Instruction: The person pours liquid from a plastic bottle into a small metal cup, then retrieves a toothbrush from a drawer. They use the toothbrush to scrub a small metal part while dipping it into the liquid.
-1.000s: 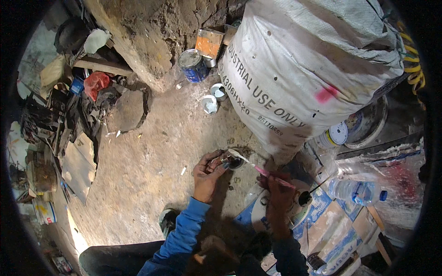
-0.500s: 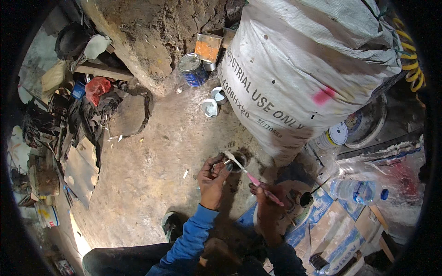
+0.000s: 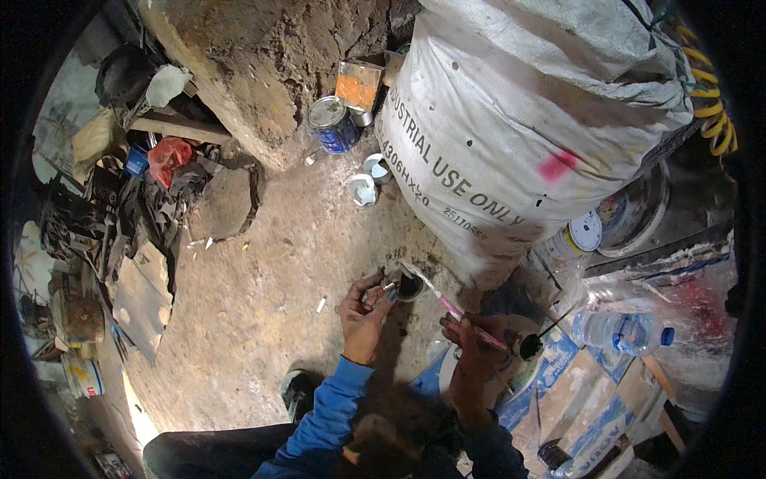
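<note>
My left hand (image 3: 361, 323) is closed, fingertips pinching a small shiny piece (image 3: 389, 287) too small to name. Just right of those fingertips stands a small round cup (image 3: 411, 286) with dark contents. My right hand (image 3: 472, 351) grips a pink and white toothbrush (image 3: 452, 306) by its handle. The pale brush head points up and left, over the cup's far right rim as seen from above. I cannot tell whether it touches the cup.
A big white woven sack (image 3: 511, 136) fills the far right. Beyond the hands stand a blue paint can (image 3: 333, 128) and two small pale-filled cups (image 3: 363, 190). A plastic bottle (image 3: 618, 331) lies at right on cardboard (image 3: 570, 399). Scrap and a red bag (image 3: 169, 160) are heaped at left.
The toothbrush in my right hand has moved right, away from the small piece. My left hand has shifted slightly left, and more of the cup's dark inside shows.
</note>
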A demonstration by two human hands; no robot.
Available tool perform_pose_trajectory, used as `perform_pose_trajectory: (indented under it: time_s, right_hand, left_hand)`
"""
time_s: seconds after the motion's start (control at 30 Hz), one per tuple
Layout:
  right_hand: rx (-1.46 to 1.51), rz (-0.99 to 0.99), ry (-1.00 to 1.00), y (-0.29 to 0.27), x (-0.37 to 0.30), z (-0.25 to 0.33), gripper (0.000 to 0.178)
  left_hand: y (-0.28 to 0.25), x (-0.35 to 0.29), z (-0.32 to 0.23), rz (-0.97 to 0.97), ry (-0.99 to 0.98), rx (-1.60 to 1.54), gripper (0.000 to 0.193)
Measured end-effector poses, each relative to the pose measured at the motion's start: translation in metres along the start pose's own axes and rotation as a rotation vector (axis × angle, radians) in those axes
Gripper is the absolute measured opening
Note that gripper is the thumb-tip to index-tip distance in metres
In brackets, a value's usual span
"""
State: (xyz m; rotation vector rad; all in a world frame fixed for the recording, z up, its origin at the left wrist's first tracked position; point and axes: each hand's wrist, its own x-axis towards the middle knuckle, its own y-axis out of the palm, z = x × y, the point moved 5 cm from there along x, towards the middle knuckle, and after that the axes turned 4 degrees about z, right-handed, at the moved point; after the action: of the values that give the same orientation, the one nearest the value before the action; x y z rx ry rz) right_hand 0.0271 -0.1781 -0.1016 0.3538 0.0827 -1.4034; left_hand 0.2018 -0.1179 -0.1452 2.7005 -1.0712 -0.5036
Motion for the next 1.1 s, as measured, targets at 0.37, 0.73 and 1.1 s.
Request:
perform_pose_trajectory:
  time_s: [0.37, 0.73, 1.1]
  right_hand:
    - [-0.737, 0.204, -0.465, -0.007, 0.019, 0.041, 0.012]
    - [-0.624, 0.533, -0.262, 0.026, 0.01, 0.081, 0.015]
    - [-0.69, 0.581, -0.467, 0.029, 0.011, 0.083, 0.018]
  left_hand:
    - [0.0, -0.012, -0.031, 0.357, -0.049, -0.134, 0.042]
    - [0.024, -0.021, -0.075, 0.61, 0.057, 0.123, 0.038]
    - [0.031, -0.026, -0.083, 0.614, 0.046, 0.141, 0.039]
